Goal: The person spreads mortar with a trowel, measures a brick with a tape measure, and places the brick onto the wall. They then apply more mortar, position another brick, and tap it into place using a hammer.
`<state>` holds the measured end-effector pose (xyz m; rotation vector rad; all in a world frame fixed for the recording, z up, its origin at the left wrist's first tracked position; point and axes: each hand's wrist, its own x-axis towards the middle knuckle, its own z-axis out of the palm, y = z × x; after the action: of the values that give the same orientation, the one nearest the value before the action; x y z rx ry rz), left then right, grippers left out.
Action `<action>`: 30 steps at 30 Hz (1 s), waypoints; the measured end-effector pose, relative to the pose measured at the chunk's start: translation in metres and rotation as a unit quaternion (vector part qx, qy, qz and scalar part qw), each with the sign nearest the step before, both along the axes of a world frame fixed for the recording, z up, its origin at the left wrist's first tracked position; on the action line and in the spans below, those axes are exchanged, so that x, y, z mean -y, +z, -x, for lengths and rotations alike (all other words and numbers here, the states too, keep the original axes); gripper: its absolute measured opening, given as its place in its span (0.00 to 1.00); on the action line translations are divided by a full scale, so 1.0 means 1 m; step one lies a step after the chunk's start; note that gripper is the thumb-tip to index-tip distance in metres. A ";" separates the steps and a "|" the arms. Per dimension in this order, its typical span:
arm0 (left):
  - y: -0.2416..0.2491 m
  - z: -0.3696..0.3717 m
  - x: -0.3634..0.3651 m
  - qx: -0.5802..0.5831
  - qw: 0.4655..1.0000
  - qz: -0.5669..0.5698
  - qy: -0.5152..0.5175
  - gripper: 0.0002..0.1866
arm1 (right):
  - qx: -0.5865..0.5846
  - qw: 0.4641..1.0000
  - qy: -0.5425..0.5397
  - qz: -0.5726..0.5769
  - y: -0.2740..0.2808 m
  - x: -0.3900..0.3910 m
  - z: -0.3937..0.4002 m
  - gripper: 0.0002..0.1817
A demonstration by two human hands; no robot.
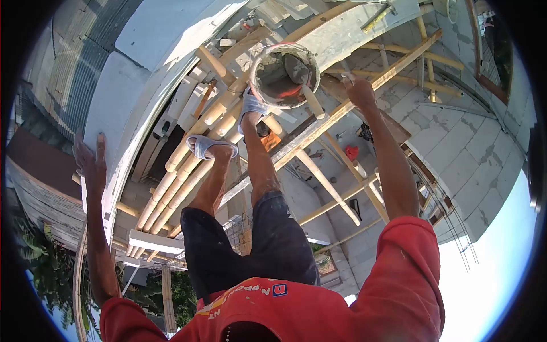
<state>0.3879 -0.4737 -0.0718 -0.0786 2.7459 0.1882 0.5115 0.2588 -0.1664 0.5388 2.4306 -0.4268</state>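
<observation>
My left hand (pixel 91 159) is beside the pale block wall (pixel 117 97) at the left, fingers and thumb apart, with nothing visible in it. Right of the bucket, my right hand (pixel 360 92) is closed, with a small pale tip showing at its fingers; what it holds is hard to make out. Grey wet mortar fills part of the round bucket (pixel 314 60) at top centre. A trowel (pixel 296 69) rests in that bucket, blade in the mortar and wooden handle (pixel 312 102) over the rim, touched by neither hand.
My sandalled feet stand on bamboo poles (pixel 176 182). A long wooden beam (pixel 342 111) runs diagonally beneath my right hand, above a deep drop. A yellow-and-black tool (pixel 376 18) lies on the ledge at the top. Steel rebar (pixel 441 199) and a block wall (pixel 456 142) stand at the right.
</observation>
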 end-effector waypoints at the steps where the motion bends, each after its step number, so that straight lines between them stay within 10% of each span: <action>1: 0.010 0.005 -0.011 0.003 0.999 -0.033 -0.013 0.44 | 0.013 1.000 -0.009 -0.010 -0.018 -0.015 0.009 0.19; 9: 0.017 -0.011 0.043 0.106 0.972 -0.179 0.112 0.44 | -0.048 0.989 -0.099 -0.098 -0.187 -0.163 0.073 0.23; 19: 0.040 -0.004 -0.035 0.114 0.984 -0.094 0.097 0.42 | -0.078 0.958 -0.225 -0.160 -0.359 -0.333 0.132 0.39; 23: 0.046 -0.001 -0.052 0.113 0.985 -0.086 0.102 0.41 | -0.048 0.951 -0.118 -0.281 -0.376 -0.352 0.130 0.29; 26: 0.048 -0.002 -0.059 0.115 0.984 -0.084 0.104 0.41 | -0.036 0.924 -0.382 -0.002 -0.348 -0.345 0.139 0.19; 30: 0.046 -0.005 -0.066 0.107 0.985 -0.092 0.100 0.40 | -0.170 0.829 -0.530 0.058 -0.300 -0.310 0.145 0.20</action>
<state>0.3926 -0.4081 -0.0260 -0.3073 2.4918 0.4611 0.3667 0.5687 -0.4660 1.8892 2.1521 -1.1835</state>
